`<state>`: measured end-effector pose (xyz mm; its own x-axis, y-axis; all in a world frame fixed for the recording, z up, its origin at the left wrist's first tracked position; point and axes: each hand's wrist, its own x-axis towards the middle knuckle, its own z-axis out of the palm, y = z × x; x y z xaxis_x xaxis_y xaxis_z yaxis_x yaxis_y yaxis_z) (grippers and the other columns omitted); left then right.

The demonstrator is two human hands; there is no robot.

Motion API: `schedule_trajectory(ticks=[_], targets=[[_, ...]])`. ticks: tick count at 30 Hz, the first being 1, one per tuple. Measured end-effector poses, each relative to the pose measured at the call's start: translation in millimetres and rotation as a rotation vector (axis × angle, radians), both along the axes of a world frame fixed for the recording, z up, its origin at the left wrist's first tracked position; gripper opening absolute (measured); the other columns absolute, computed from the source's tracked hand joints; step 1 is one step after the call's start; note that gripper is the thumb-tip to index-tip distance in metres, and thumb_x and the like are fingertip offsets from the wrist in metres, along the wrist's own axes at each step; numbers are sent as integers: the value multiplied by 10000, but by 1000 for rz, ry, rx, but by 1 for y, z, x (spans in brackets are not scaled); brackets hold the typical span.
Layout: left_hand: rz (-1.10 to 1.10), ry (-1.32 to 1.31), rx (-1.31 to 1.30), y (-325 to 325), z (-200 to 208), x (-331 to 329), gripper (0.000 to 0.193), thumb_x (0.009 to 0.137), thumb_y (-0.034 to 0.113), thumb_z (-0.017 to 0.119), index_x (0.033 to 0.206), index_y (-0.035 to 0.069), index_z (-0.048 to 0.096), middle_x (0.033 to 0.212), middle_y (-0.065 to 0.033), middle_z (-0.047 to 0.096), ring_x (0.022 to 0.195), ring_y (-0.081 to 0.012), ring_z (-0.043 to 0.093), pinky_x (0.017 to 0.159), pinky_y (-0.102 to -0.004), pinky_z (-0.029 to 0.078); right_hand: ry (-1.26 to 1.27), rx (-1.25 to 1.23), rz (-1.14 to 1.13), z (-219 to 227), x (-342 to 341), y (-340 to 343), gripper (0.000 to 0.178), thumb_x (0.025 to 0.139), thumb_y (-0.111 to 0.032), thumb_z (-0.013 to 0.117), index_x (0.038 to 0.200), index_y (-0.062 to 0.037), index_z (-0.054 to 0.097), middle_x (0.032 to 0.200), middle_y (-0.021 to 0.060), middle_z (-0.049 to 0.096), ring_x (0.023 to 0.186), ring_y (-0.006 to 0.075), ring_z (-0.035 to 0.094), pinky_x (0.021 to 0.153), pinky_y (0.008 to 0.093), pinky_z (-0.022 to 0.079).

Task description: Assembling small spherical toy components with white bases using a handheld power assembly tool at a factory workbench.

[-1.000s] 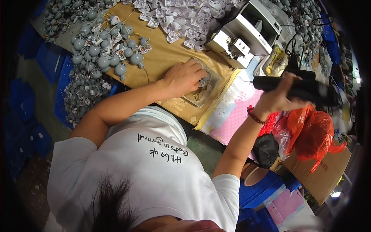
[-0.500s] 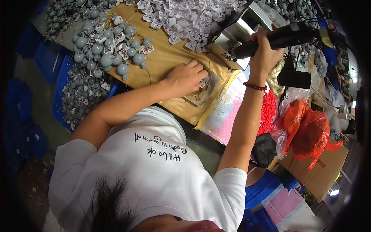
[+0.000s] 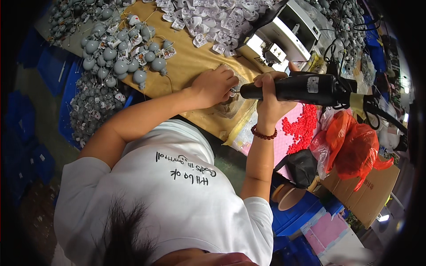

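My right hand (image 3: pixel 273 104) is wrapped around a black electric screwdriver (image 3: pixel 308 88), its cord trailing off to the right. The driver lies nearly level, its tip pointing left at a small whitish plastic part (image 3: pixel 233 91). That part is pinched by my left hand (image 3: pixel 214 86) over a worn square pad (image 3: pixel 228 111) on the brown-covered table (image 3: pixel 182 71). My left fingers hide most of the part, and whether the driver's tip touches it is hard to tell.
Beyond my right hand stands a white box-shaped device (image 3: pixel 295 33). Grey round-bodied parts with wires (image 3: pixel 120 66) are heaped at the left, translucent plastic pieces (image 3: pixel 213 24) at the far side. Small red pieces (image 3: pixel 306 133) and a red plastic bag (image 3: pixel 355 148) lie to the right.
My right hand has brought the screwdriver from the white device down and left, to the part at my left hand. The left hand has hardly moved.
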<state>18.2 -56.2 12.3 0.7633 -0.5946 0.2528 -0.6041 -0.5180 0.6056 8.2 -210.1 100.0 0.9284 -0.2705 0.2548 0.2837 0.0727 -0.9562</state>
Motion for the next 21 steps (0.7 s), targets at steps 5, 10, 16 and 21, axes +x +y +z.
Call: schedule_trajectory(ticks=[5, 10, 16, 21], targets=[[16, -3, -4, 0, 2, -1, 285, 719, 133, 704, 990, 104, 619, 987, -54, 585, 1029, -262, 559, 786, -384, 528, -26, 3, 10, -4, -3, 1, 618, 825, 94, 654, 1361, 29, 354, 765, 119, 618, 634, 191, 618, 660, 335, 539], [13, -20, -62, 1, 1, 2, 285, 703, 110, 712, 960, 101, 588, 947, -55, 564, 999, -269, 560, 761, -388, 525, -106, -82, 16, -12, -14, 1, 598, 812, 101, 664, 1326, -9, 377, 781, 108, 621, 659, 191, 621, 671, 324, 532], [10, -37, -109, 0, 2, 2, 318, 683, 91, 723, 964, 101, 576, 930, -57, 553, 973, -272, 557, 744, -392, 520, -153, -129, 31, -17, -19, -1, 645, 784, 136, 671, 1336, 8, 363, 830, 96, 629, 701, 163, 619, 699, 291, 525], [-6, -12, -99, 1, 1, 3, 321, 684, 89, 721, 969, 104, 573, 936, -57, 552, 977, -273, 556, 741, -393, 522, -204, -139, 101, -27, -18, -3, 651, 781, 136, 666, 1338, -32, 373, 827, 87, 631, 702, 162, 619, 692, 290, 518]])
